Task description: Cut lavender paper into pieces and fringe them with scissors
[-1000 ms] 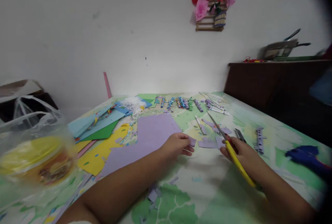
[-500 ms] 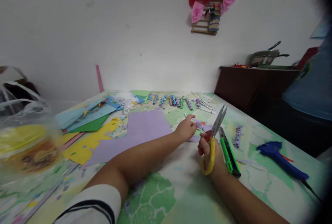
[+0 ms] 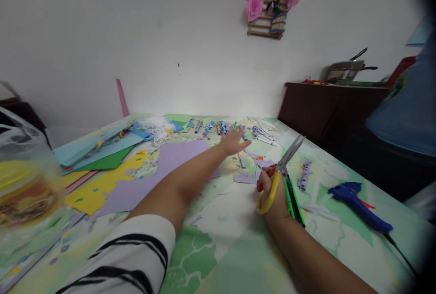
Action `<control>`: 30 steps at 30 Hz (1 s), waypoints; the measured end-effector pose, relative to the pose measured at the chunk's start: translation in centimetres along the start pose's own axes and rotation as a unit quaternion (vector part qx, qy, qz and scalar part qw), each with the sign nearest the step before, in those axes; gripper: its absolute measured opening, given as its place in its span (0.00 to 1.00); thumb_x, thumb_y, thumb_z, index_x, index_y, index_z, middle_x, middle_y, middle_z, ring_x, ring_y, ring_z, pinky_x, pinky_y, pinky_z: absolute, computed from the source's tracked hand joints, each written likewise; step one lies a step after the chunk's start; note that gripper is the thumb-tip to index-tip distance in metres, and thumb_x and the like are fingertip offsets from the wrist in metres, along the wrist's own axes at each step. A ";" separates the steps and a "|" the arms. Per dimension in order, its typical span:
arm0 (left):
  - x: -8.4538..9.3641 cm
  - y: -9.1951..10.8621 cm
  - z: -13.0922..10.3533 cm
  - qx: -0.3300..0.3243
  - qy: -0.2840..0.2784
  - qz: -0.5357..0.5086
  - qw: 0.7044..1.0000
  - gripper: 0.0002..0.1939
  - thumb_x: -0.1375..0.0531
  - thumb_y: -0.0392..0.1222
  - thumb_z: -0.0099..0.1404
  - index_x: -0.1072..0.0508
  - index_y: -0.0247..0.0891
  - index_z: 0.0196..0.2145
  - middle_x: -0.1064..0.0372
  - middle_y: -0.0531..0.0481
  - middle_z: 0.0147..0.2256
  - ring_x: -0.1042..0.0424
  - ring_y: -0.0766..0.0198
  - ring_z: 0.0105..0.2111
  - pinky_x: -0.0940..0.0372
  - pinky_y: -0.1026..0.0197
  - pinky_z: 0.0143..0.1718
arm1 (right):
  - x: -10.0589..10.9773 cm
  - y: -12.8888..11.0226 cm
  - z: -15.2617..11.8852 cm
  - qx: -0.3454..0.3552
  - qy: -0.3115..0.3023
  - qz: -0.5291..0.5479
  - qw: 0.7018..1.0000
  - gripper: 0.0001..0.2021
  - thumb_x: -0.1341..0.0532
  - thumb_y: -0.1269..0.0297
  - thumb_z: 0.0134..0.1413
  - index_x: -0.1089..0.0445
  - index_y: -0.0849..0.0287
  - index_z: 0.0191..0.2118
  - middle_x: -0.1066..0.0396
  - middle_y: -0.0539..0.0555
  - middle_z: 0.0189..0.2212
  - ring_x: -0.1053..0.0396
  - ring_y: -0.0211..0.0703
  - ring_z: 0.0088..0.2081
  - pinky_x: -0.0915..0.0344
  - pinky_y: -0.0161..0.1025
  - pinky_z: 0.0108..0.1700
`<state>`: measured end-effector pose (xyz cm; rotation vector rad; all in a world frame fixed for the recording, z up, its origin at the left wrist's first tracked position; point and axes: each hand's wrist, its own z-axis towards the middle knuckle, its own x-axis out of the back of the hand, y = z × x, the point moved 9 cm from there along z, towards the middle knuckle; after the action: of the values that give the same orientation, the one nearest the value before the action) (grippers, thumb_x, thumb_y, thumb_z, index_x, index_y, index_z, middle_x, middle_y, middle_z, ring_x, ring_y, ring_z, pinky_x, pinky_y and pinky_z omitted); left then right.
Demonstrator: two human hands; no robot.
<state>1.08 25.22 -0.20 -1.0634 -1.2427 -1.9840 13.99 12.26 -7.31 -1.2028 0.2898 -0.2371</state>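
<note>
My left hand [image 3: 235,141] is stretched far forward over the table with its fingers spread, by a row of small decorated paper rolls [image 3: 218,127]. Nothing shows in its grip. My right hand [image 3: 272,194] is closed on a pair of scissors [image 3: 279,169] with red and yellow handles; the blades point up and away, slightly parted. Right beside that hand lies a green utility knife [image 3: 293,201]. Purple paper scraps [image 3: 245,177] lie between my two hands. A large purple sheet [image 3: 182,154] is partly covered by my left forearm.
A blue glue gun [image 3: 361,207] and a purple dotted roll [image 3: 305,176] lie at the right. On the left are blue sheets [image 3: 105,146], a yellow sheet [image 3: 98,189], white string [image 3: 157,128] and a bagged tub [image 3: 23,194]. A person in blue [image 3: 402,112] is at the right edge.
My left hand has moved forward from the purple scraps toward the paper rolls, and its fingers have spread. The right hand still holds the scissors. The view has shifted slightly.
</note>
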 end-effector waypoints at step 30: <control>6.1 -16.8 -9.2 0.173 -0.182 0.155 0.956 0.18 0.46 0.44 0.63 0.36 0.35 0.49 0.37 0.43 0.48 0.34 0.59 0.44 0.35 0.50 0.43 | -1.1 0.9 0.3 -0.058 -0.064 0.015 0.996 0.08 0.41 0.62 0.55 0.36 0.61 0.31 0.42 0.41 0.19 0.44 0.27 0.16 0.44 0.28 0.17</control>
<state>-18.34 23.46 -5.18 -1.3792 -1.4416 -1.3139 13.05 13.22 -7.93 -1.3214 0.2125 -0.1169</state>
